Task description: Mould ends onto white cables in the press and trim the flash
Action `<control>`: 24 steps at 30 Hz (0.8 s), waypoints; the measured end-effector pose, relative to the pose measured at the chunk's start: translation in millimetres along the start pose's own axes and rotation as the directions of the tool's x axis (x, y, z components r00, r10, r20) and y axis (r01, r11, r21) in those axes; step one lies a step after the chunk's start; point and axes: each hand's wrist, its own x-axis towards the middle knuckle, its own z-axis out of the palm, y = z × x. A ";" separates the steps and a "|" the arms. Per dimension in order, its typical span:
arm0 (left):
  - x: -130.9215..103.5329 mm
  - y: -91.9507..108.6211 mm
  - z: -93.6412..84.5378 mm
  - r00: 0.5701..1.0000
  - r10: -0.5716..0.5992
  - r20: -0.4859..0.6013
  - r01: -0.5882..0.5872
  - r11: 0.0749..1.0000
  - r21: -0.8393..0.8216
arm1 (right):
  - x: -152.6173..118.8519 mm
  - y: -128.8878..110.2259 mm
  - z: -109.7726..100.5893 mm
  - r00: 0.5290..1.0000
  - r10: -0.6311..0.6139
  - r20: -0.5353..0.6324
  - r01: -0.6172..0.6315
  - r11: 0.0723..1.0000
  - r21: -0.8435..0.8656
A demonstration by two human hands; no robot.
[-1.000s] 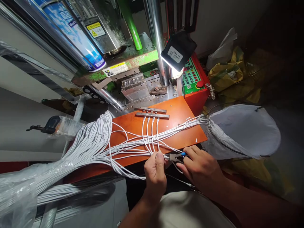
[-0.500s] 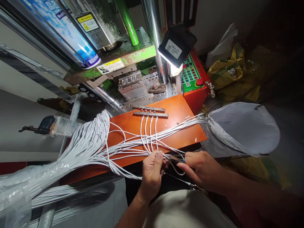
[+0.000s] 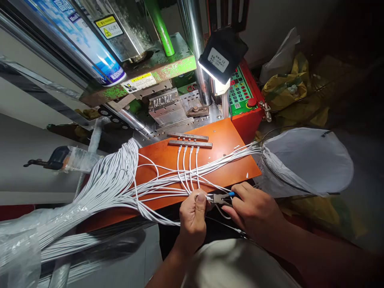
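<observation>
Two metal bars [image 3: 190, 144], four white cables [image 3: 191, 162] beside, orange surface [image 3: 229, 138]. Left hand [image 3: 193, 214] grips white cables; right hand [image 3: 255, 206] grips one pliers [image 3: 221, 199]. One lamp [image 3: 222, 56], dim room [image 3: 276, 18].

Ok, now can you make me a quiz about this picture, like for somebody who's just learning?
1. Fill in the blanks: the pliers with a bit of blue on the handle are held in the ____ ____.
2. True or false: the metal bar nearest the hands rests on the green control panel.
3. How many white cables have their ends lined up at that bar?
a) two
b) four
c) seven

Key:
1. right hand
2. False, it lies on the orange board.
3. b
</observation>
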 end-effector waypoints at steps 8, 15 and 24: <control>6.1 0.8 -12.0 0.997 -0.026 0.066 0.021 0.997 0.072 | -4.3 1.4 8.0 1.000 0.011 -0.016 -0.009 0.986 0.169; 17.3 1.0 -17.3 0.945 -0.051 0.325 0.106 0.982 -0.154 | -8.9 6.6 7.7 0.877 0.026 0.480 -0.413 0.550 0.726; 9.4 -12.2 -2.8 0.983 -0.094 0.160 0.142 0.937 -0.320 | -5.7 12.6 -0.2 0.992 0.092 0.083 -0.109 0.967 0.230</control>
